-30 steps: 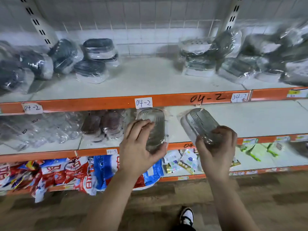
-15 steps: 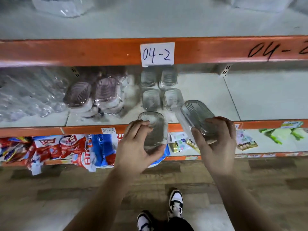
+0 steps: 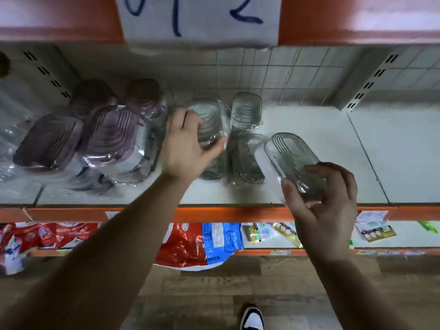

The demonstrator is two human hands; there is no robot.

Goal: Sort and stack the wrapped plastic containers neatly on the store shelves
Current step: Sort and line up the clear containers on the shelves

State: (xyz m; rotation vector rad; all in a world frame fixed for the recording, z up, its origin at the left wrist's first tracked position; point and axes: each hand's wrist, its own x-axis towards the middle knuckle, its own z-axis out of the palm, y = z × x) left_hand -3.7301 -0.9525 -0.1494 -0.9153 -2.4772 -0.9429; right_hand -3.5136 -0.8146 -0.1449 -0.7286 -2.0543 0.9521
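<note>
Right hand (image 3: 328, 201) grips ribbed, clear oblong container (image 3: 292, 156).

White tiled wall (image 3: 297, 75); orange-edged shelving (image 3: 214, 214); wood-plank floor (image 3: 202, 294).

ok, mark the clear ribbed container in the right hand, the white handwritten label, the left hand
clear ribbed plastic container (image 3: 292, 158), head view, ribbed top face
white handwritten paper label (image 3: 204, 20), head view, blank middle
left hand (image 3: 188, 148), head view, its back

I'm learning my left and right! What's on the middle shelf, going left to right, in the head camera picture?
Purple ribbed wrapped containers, left hand gripping a clear ribbed container, clear wrapped container at the back, clear oval container held by right hand.
</note>
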